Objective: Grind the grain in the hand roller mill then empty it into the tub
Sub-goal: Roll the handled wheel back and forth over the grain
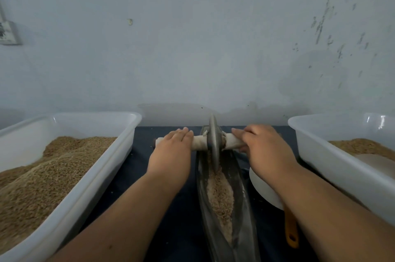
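Note:
The hand roller mill is a metal wheel (214,142) standing in a long boat-shaped metal trough (240,178) on a dark cloth. Crushed pale grain (220,193) lies along the trough's bottom. A cloth-wrapped handle bar (199,143) runs through the wheel to both sides. My left hand (171,150) rests on the left end of the bar, with its fingers laid fairly straight over it. My right hand (263,146) grips the right end with curled fingers. The wheel is at the trough's far end.
A white tub (119,155) heaped with brown grain stands at the left. Another white tub (320,155) with grain stands at the right. A white scoop (263,191) with an orange handle (291,231) lies between the trough and the right tub. A wall is close behind.

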Motion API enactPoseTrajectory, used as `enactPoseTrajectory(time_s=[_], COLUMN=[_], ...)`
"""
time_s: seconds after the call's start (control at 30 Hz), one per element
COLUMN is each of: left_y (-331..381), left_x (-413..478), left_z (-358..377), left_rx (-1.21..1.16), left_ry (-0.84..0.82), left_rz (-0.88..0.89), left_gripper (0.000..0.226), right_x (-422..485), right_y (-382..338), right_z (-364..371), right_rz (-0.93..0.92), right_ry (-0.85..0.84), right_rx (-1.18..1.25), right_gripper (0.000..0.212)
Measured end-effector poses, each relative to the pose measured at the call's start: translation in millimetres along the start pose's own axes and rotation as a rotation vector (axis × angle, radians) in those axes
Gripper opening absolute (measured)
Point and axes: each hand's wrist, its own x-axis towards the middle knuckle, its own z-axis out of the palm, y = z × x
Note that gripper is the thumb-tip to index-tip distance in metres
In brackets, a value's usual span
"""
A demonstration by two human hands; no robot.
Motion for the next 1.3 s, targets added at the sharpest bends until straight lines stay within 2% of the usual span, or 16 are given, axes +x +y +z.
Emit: enactPoseTrajectory(time_s=[0.1,0.2,0.33,0.43,0.5,0.6,0.67,0.7,0.77,0.83,0.9,0.97,1.1,1.2,1.3], left_y=[1.8,8.6,24.4,31.5,31.8,27.9,20.3,14.3,3.7,-2.7,-2.3,2.8,12.6,21.6,25.5], left_x=[-0.7,-3.9,-13.7,-21.1,-21.4,-13.6,-7.2,-4.3,-1.8,-0.3,0.9,0.9,-4.8,-10.3,-14.5], left_z=[-7.0,-32.1,-60.4,-71.2,-70.9,-56.5,-40.2,-30.0,-13.6,-4.2,-0.1,-3.1,-34.1,-57.4,-67.7], left_rx=[-0.002,0.136,0.275,0.322,0.297,0.238,0.149,0.092,0.062,0.113,0.142,0.137,0.204,0.326,0.358], left_ry=[0.006,-0.043,-0.177,-0.196,-0.19,-0.176,-0.181,-0.163,-0.086,-0.026,-0.008,-0.002,-0.097,-0.241,-0.318], left_rz=[-0.018,0.001,0.085,0.126,0.101,0.024,-0.022,-0.034,-0.019,0.001,0.012,0.027,-0.004,0.018,0.058], left_gripper=[0.044,0.025,0.035,0.033,0.029,0.021,0.031,0.044,0.066,0.069,0.066,0.06,0.022,0.019,0.023], right_x=[3.0,5.5,2.5,-1.1,-4.0,4.3,15.0,18.0,15.3,6.1,1.3,2.5,7.0,6.7,1.0], right_y=[-1.1,-11.0,-26.7,-30.8,-30.3,-23.7,-17.6,-14.5,-7.6,0.6,5.6,6.4,-4.4,-19.1,-26.1], right_z=[-13.2,-45.0,-84.6,-99.9,-99.0,-83.1,-65.1,-55.0,-32.3,-11.8,-2.4,-6.0,-40.8,-69.6,-88.3], right_rz=[-0.028,-0.032,-0.069,-0.071,-0.056,-0.007,0.025,0.045,0.068,0.069,0.068,0.053,-0.015,-0.074,-0.073], right_ry=[-0.093,-0.332,-0.611,-0.699,-0.718,-0.661,-0.602,-0.571,-0.393,-0.168,-0.09,-0.116,-0.311,-0.505,-0.646], right_rx=[-0.09,-0.173,-0.185,-0.172,-0.158,-0.142,-0.145,-0.148,-0.115,-0.074,-0.07,-0.084,-0.179,-0.224,-0.209], right_gripper=[0.049,0.046,0.042,0.041,0.044,0.052,0.055,0.057,0.058,0.054,0.053,0.05,0.041,0.033,0.032])
